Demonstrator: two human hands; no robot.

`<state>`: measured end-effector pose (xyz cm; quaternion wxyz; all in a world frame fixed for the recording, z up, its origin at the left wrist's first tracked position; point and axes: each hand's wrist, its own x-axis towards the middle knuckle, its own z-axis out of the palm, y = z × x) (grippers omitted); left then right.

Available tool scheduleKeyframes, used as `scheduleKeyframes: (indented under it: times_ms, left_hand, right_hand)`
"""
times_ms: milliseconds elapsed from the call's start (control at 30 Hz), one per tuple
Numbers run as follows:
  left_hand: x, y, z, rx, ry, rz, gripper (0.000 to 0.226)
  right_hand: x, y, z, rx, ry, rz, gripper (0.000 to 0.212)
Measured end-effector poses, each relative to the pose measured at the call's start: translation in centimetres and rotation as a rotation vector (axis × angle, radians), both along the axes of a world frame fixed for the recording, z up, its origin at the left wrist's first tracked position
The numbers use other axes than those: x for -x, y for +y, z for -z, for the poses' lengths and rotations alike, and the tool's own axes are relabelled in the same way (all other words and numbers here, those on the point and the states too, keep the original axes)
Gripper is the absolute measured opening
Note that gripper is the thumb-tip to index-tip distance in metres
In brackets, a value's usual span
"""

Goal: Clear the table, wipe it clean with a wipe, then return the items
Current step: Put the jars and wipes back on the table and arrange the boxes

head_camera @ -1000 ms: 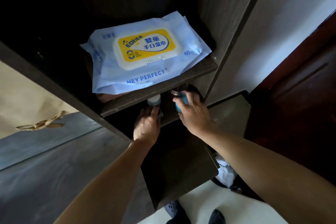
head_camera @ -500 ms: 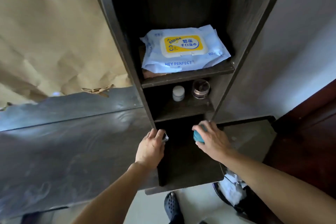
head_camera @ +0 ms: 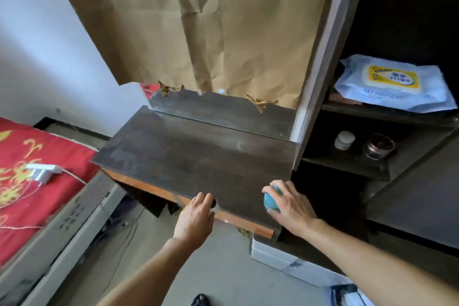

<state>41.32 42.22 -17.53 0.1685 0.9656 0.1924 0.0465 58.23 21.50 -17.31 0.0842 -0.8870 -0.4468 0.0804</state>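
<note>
The dark wooden table [head_camera: 188, 156] lies in the middle with a bare top. My left hand [head_camera: 197, 216] hovers over its front edge, closed on a small dark object [head_camera: 213, 204] that is mostly hidden by my fingers. My right hand [head_camera: 290, 204] is at the table's right front corner, gripping a teal round container [head_camera: 270, 200]. A blue pack of wipes [head_camera: 395, 84] lies on the upper shelf at the right. On the shelf below it stand a small white jar [head_camera: 344, 139] and a dark glass jar [head_camera: 378, 146].
Crumpled brown paper [head_camera: 211, 27] covers the panel behind the table. The dark shelf unit [head_camera: 347, 169] stands right of the table. A red bedspread [head_camera: 27, 176] with a white charger [head_camera: 44, 171] lies at the left. A white box [head_camera: 273, 253] sits on the floor under the table's right end.
Both hands have drawn back from the lower shelf and moved left to the table's front edge, each still holding its item. The view has swung left, bringing the table and bed into sight.
</note>
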Motion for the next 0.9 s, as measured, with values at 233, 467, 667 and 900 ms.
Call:
scheduleKeyframes:
  times_ms: [233, 467, 667, 900]
  left_hand:
    - [7.3, 10.4, -0.5, -0.027, 0.002, -0.086, 0.028]
    - [11.5, 22.1, -1.6, -0.048, 0.017, -0.129, 0.034]
    - [10.1, 29.4, -1.1, -0.012, 0.036, -0.152, 0.027]
    - [5.7, 36.3, 1.3, 0.022, 0.056, -0.137, 0.023]
  right_hand:
    - [4.0, 12.1, -0.2, -0.012, -0.032, -0.076, 0.044]
    - [7.7, 23.7, 0.4, 0.001, 0.011, -0.061, 0.047]
    - [7.2, 30.1, 0.0, -0.002, 0.017, -0.065, 0.048]
    - [2.2, 38.0, 1.7, 0.022, 0.042, -0.048, 0.049]
